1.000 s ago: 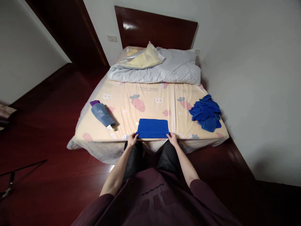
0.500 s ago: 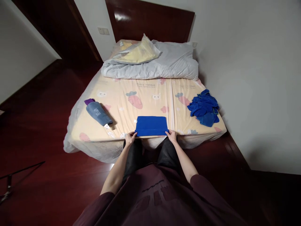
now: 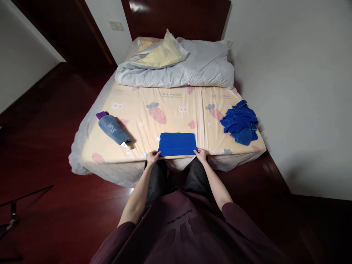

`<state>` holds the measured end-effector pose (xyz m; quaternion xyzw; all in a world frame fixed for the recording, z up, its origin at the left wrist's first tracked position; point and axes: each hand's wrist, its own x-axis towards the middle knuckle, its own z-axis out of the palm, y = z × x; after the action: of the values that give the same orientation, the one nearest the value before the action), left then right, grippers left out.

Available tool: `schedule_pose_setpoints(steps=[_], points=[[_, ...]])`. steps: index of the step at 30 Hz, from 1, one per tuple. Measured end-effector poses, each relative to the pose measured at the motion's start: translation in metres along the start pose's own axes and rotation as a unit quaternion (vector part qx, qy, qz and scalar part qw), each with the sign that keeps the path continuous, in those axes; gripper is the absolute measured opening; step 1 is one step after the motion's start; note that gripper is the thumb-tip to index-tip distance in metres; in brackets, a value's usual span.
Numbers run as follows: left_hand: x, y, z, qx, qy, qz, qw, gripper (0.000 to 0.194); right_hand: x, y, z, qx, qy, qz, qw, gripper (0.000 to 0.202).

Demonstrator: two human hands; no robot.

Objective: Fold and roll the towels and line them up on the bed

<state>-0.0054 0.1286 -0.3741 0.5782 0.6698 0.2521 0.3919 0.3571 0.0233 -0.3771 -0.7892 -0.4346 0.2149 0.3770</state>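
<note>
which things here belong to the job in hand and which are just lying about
In use:
flat blue cloth, near corners in the left hand and right hand
likely the crumpled blue pile
perhaps the rolled grey-blue cloth

Lying about:
pale grey bedding
yellow fabric

The left hand [image 3: 153, 157] and right hand [image 3: 201, 154] partly hid the blue cloth [image 3: 178, 143] at its near corners; picture edges cut off the headboard [image 3: 176, 18] and what seemed a black stand [image 3: 13, 209].

Left hand [image 3: 152, 157] and right hand [image 3: 201, 154] pinched a cloth [image 3: 177, 143] between them; a roll [image 3: 114, 129] lay to their left, a heap [image 3: 239, 123] right.
</note>
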Motion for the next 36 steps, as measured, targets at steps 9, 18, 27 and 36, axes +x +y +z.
schedule_pose_setpoints(steps=[9,18,27,36], points=[[0.004,-0.001,0.007,0.007,0.022,-0.022,0.999,0.025,0.003,-0.001,0.008,-0.021,0.015,0.050,0.998,0.026],[0.001,0.014,0.009,0.100,0.000,0.029,0.995,0.020,0.004,-0.004,0.005,-0.049,0.002,0.030,0.998,0.027],[-0.026,0.042,-0.002,0.287,-0.009,0.268,0.920,0.028,-0.010,-0.048,-0.010,-0.223,-0.053,-0.199,0.953,0.023],[-0.019,0.026,0.017,0.336,-0.105,0.314,0.882,0.066,-0.025,-0.041,-0.006,-0.285,-0.157,-0.253,0.911,0.055]])
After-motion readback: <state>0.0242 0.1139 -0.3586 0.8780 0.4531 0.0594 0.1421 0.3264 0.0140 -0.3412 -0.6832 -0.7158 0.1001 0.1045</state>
